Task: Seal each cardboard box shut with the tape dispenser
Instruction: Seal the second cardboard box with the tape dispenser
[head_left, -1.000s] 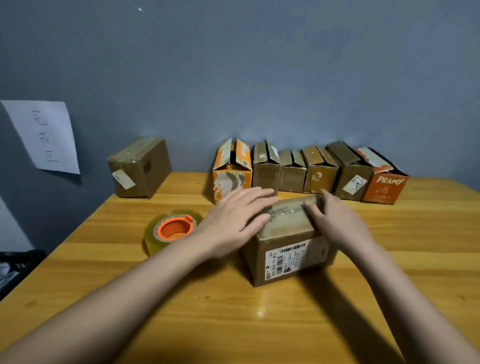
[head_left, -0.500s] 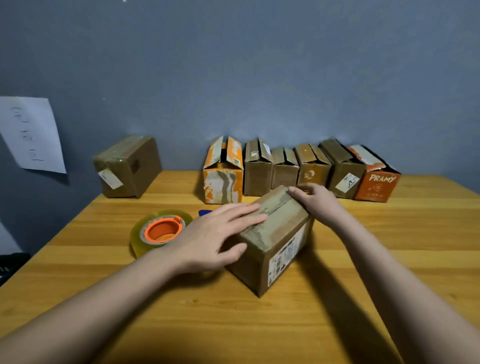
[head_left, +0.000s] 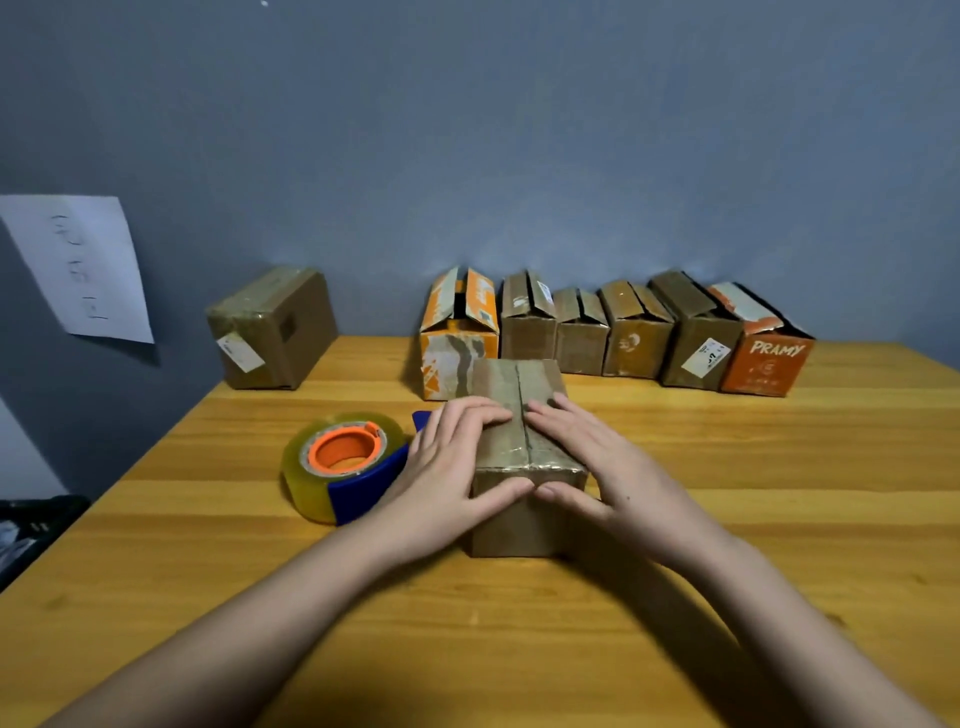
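Fingers (head_left: 483, 415) of the left hand (head_left: 447, 467) lay nearly straight across the left top flap of the brown cardboard box (head_left: 519, 410), with the thumb pressed against its near end face. Fingers of the right hand (head_left: 597, 467) lay equally flat on the right top flap, thumb on the same face; neither hand curled around anything.

The box stood at the middle of the bench (head_left: 727, 519), long axis pointing away from the person. Both top flaps were folded down and met along a dark centre seam. Its surface was worn, with glossy old tape along the near top edge.

Just left of the box, touching the left hand's outer edge, lay the tape dispenser (head_left: 343, 465): a clear yellowish roll on an orange core, held in a blue frame.

Six further boxes (head_left: 613, 332) stood in a row at the wall behind, flaps partly raised; the leftmost was orange and white, the rightmost orange with "PRAMY" lettering. One closed, taped box (head_left: 275, 327) sat apart at the far left corner. A paper sheet (head_left: 78, 265) hung on the wall.
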